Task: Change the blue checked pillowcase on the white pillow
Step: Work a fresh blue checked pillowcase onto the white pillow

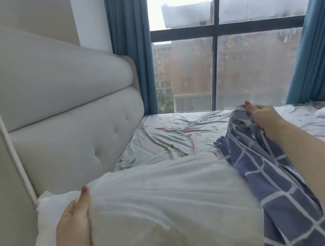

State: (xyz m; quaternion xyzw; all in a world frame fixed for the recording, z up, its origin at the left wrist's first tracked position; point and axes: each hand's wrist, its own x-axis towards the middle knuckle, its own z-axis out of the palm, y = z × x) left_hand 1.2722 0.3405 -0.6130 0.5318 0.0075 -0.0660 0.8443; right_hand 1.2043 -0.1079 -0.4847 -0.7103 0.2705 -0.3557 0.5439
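Now you are nearing the end of stripping: your left hand is gripping the mostly bare pillow on the bed, your right hand is clutching the bunched case at its other end, with re-covering remaining.

The white pillow is hiding the fingers of the left hand beneath its left end. Right of that pillow, the blue checked pillowcase is running off the bottom edge and covering fingers of the right hand.
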